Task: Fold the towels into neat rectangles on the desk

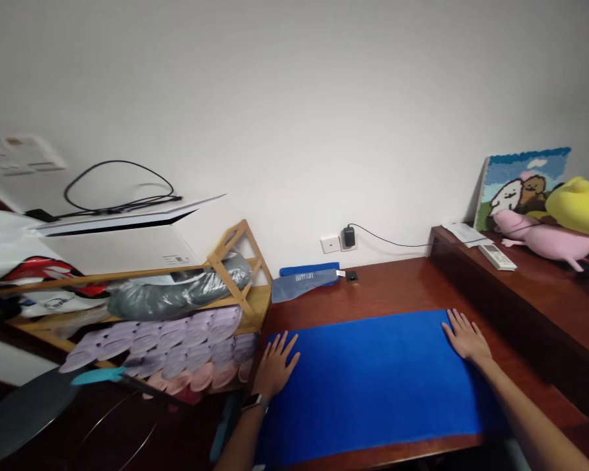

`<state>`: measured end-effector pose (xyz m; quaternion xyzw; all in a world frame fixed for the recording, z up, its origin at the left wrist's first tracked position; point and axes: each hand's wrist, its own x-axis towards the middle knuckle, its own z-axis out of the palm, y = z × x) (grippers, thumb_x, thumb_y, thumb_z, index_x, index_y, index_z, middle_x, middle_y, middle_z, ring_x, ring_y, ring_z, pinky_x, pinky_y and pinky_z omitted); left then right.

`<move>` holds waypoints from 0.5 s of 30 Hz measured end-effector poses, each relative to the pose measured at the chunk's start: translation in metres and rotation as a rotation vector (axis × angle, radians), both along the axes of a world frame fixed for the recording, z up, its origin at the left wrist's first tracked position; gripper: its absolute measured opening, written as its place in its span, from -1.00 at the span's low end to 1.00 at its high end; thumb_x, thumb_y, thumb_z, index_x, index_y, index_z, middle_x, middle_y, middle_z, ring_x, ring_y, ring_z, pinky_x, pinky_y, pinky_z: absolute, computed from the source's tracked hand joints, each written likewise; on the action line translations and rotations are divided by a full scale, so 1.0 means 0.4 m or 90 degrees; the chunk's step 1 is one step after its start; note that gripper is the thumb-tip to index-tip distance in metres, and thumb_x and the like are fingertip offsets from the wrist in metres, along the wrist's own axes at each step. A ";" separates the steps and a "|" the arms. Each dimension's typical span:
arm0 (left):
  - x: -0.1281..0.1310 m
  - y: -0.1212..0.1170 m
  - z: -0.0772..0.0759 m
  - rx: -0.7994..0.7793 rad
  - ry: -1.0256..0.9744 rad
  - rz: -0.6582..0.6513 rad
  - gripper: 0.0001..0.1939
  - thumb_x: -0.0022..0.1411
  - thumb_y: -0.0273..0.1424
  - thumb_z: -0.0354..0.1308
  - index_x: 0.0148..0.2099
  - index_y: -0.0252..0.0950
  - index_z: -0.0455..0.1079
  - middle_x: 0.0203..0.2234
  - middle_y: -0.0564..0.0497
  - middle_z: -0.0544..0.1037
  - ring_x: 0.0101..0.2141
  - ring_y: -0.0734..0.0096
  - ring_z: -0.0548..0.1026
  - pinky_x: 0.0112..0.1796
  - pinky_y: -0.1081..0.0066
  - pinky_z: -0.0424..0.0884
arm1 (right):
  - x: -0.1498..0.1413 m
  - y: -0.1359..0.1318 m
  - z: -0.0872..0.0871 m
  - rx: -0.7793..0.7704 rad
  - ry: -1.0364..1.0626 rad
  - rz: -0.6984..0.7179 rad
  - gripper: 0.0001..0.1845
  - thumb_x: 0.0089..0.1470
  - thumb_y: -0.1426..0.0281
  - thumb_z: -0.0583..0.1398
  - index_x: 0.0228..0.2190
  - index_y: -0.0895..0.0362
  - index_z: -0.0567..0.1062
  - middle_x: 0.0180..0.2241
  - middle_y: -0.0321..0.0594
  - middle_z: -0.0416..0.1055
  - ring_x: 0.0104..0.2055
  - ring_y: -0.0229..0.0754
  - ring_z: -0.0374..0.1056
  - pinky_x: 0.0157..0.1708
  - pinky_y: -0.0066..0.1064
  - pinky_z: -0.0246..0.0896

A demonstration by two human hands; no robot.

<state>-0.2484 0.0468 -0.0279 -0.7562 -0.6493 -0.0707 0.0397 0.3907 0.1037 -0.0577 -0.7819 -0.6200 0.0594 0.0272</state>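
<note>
Blue cloth (373, 379), lower centre, spread flat on the surface (392, 284); left hand (276, 366) at its upper-left corner, right hand (467, 337) at its upper-right; both grips wide.

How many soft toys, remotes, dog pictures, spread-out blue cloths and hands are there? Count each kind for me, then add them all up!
Soft toys: 2 (pink toy, yellow toy)
Remotes: 1 (white remote)
Dog pictures: 1 (dog picture)
Spread-out cloths: 1 (blue cloth)
Hands: 2 (left hand, right hand)
Total: 7
</note>
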 end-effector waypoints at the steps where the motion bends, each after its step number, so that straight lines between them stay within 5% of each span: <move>1: 0.000 0.002 0.001 -0.003 0.004 0.001 -0.40 0.51 -0.06 -0.08 0.50 -0.01 0.12 0.47 -0.07 0.17 0.43 0.00 0.14 0.35 -0.11 0.09 | 0.008 -0.002 -0.003 0.002 0.001 0.004 -0.14 0.35 0.01 -0.29 0.49 0.19 -0.10 0.53 -0.17 -0.21 0.55 -0.04 -0.27 0.49 -0.04 -0.32; 11: 0.015 0.000 0.047 0.013 0.034 -0.011 -0.42 0.47 -0.14 -0.09 0.46 -0.10 0.22 0.43 -0.06 0.26 0.40 0.03 0.21 0.35 -0.06 0.12 | 0.021 0.021 0.011 0.029 0.158 -0.003 -0.12 0.30 -0.09 -0.12 0.45 0.12 0.10 0.52 -0.08 -0.16 0.55 0.00 -0.24 0.49 -0.03 -0.36; 15: 0.118 -0.013 0.108 0.083 0.008 -0.053 -0.47 0.47 -0.25 -0.14 0.34 -0.25 0.38 0.31 -0.18 0.44 0.31 0.01 0.36 0.32 -0.03 0.20 | 0.064 0.052 0.012 0.065 0.304 -0.030 -0.24 0.26 -0.04 -0.04 0.31 0.05 0.40 0.44 -0.11 0.13 0.49 0.04 0.01 0.45 -0.01 -0.13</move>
